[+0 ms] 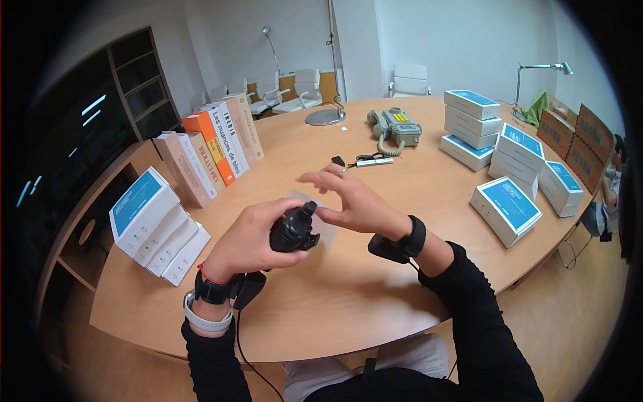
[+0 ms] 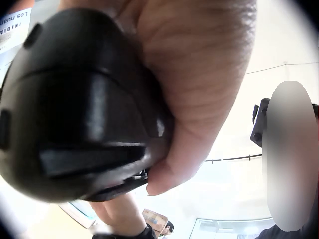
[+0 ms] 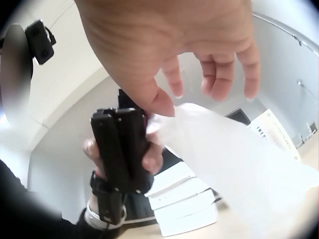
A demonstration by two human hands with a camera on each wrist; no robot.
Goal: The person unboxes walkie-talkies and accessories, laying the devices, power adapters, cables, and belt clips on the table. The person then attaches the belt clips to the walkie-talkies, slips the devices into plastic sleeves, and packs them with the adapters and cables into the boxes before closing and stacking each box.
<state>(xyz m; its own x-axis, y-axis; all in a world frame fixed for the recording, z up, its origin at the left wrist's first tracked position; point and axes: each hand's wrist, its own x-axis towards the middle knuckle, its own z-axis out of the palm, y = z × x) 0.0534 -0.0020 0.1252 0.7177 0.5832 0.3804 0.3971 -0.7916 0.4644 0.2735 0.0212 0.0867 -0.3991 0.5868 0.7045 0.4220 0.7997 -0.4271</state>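
My left hand (image 1: 241, 240) grips a rounded black device (image 1: 289, 232), thumb on its near side. That glossy black body (image 2: 84, 99) fills much of the left wrist view beside the left hand (image 2: 194, 74). Held just right of the device, my right hand (image 1: 365, 204) has its fingers spread and its thumb near the device's top. A translucent white sheet (image 1: 327, 231) shows between the hands. In the right wrist view the sheet (image 3: 224, 154) hangs by the thumb of the right hand (image 3: 169, 30); whether the thumb touches sheet or device is unclear.
White-and-blue boxes (image 1: 184, 244) are stacked at the left, with books (image 1: 214, 144) standing behind. More boxes (image 1: 507, 211) sit at the right. A grey-green telephone (image 1: 396, 127), a white power strip (image 1: 374, 161) and a lamp base (image 1: 325, 117) are farther back on the table (image 1: 375, 301).
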